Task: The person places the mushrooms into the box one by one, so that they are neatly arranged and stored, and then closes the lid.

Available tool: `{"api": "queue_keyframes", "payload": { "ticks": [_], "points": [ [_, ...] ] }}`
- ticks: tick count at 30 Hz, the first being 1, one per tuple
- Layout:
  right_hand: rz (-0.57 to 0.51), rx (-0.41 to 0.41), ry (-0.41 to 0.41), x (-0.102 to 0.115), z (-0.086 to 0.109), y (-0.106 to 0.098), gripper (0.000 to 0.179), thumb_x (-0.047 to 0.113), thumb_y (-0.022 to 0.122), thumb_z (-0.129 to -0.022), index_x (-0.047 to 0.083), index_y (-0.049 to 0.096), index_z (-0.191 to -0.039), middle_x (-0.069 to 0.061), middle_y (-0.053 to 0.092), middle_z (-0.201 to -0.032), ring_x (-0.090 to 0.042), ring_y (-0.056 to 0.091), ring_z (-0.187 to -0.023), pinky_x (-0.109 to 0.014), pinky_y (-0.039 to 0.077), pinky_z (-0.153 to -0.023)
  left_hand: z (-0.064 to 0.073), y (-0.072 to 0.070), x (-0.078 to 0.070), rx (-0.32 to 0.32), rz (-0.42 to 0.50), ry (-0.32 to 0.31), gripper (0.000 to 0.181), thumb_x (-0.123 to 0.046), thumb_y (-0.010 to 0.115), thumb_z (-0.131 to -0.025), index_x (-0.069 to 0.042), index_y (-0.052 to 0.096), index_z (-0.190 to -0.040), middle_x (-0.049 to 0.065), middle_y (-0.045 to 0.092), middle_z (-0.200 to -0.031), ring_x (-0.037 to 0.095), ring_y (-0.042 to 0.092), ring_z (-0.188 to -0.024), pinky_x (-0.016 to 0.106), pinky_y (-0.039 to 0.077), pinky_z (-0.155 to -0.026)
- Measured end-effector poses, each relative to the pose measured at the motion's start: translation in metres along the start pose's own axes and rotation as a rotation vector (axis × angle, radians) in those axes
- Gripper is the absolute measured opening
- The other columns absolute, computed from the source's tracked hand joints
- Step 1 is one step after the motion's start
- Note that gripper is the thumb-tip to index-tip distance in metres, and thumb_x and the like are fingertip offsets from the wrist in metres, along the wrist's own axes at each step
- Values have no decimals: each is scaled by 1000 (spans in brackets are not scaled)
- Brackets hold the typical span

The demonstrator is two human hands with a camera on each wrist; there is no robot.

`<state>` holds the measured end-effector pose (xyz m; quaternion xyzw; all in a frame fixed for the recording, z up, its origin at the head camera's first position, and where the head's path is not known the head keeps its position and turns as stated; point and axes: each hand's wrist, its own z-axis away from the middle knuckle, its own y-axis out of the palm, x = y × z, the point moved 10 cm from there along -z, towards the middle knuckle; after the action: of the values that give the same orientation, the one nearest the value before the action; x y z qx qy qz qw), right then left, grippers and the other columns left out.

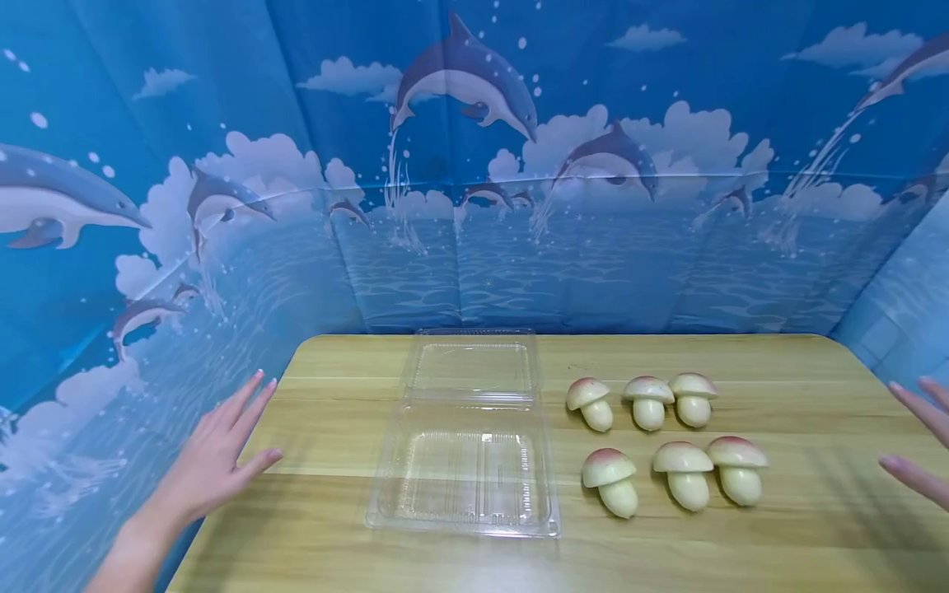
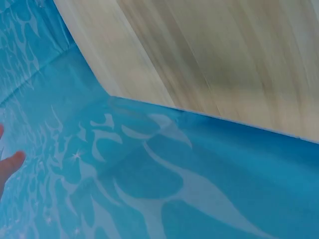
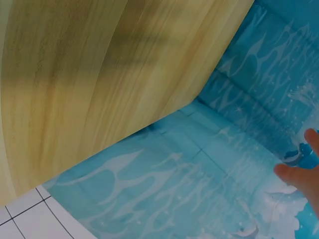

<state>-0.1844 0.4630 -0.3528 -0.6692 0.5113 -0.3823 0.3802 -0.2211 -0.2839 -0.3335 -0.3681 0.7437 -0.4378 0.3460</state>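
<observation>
My left hand (image 1: pixel 215 457) is held out over the table's left edge, fingers straight and thumb apart, with nothing in it. At the far right of the head view, my right hand (image 1: pixel 923 441) shows only its extended fingers and thumb, holding nothing. A clear plastic clamshell box (image 1: pixel 463 527) lies unfolded left of the table's middle, its lid (image 1: pixel 474 371) flat toward the back. To its right lie several mushrooms with pinkish caps, in two rows; one is a back-row mushroom (image 1: pixel 648 403), another a front-row mushroom (image 1: pixel 611 482).
The wooden table (image 1: pixel 326 527) has rounded back corners. A blue curtain printed with dolphins (image 1: pixel 474 272) hangs right behind it and along both sides. White floor tiles (image 3: pixel 35 214) show below the table in the right wrist view.
</observation>
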Motion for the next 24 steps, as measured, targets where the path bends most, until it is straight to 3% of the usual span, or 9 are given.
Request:
{"api": "queue_keyframes", "payload": {
  "ticks": [1, 4, 9, 12, 15, 17, 19, 21, 24],
  "points": [
    [-15, 5, 56, -5, -1, 1, 91, 39, 67, -82, 22, 10, -151, -14, -3, -154, -29, -10, -139, -51, -13, -108, -1, 1, 0, 1, 26, -14, 82, -30, 67, -84, -17, 20, -150, 8, 16, -154, 44, 27, -130, 68, 24, -93],
    [-97, -42, 15, 2, -3, -3, 85, 25, 70, -81, 17, 20, -149, -20, 10, -152, -27, 0, -141, -47, -7, -111, -4, 5, -1, 3, 107, -56, 81, -25, 68, -84, -20, 20, -150, 11, 26, -149, 45, 35, -124, 67, 32, -87],
    [-225, -59, -13, 14, -6, -2, 79, 8, 72, -78, 6, 30, -145, -31, 28, -143, 12, 9, -128, -9, 5, -104, -6, 13, -2, -8, 202, -111, 70, -22, 66, -87, -18, 30, -146, 11, 46, -133, 29, 52, -109, 55, 44, -78],
    [-253, 10, 41, 14, -8, 5, 76, 11, 73, -79, 2, 33, -143, -37, 35, -134, 23, 29, -105, -31, 44, -94, -6, 24, -1, 20, 305, -165, 61, -22, 65, -89, -15, 37, -142, 9, 53, -126, 18, 59, -97, 43, 49, -76],
    [-297, 111, 127, 11, -7, 19, 74, 17, 71, -82, 4, 32, -144, -39, 34, -132, 28, 22, -88, -63, 41, -61, -6, 41, -1, 102, 486, -238, 56, -22, 63, -90, -14, 39, -141, 10, 54, -123, 15, 61, -94, 32, 50, -75],
    [-334, 168, 157, 12, -5, 28, 73, 19, 69, -85, 9, 30, -146, -30, 31, -139, 27, 23, -85, -62, 37, -54, -5, 53, -4, 165, 620, -285, 55, -22, 61, -91, -13, 39, -140, 14, 53, -123, 19, 60, -96, 30, 51, -74],
    [-380, 200, 151, 16, -4, 35, 71, 16, 66, -87, 15, 29, -147, -1, 30, -143, 24, 30, -83, -53, 44, -58, -4, 64, -8, 210, 726, -317, 55, -21, 60, -91, -12, 37, -140, 19, 51, -125, 26, 60, -99, 32, 51, -76],
    [-434, 223, 133, 22, -3, 40, 69, 13, 65, -88, 18, 30, -147, 24, 27, -131, 22, 37, -82, -40, 49, -59, -4, 73, -12, 238, 812, -337, 55, -19, 59, -92, -10, 36, -141, 24, 48, -126, 34, 58, -101, 36, 51, -77],
    [-499, 263, 127, 28, 0, 50, 66, 11, 63, -89, 22, 31, -146, 42, 21, -113, 17, 46, -81, -21, 47, -56, -4, 86, -17, 267, 925, -376, 55, -17, 59, -92, -8, 35, -141, 28, 44, -129, 41, 55, -106, 43, 51, -80]
  ]
}}
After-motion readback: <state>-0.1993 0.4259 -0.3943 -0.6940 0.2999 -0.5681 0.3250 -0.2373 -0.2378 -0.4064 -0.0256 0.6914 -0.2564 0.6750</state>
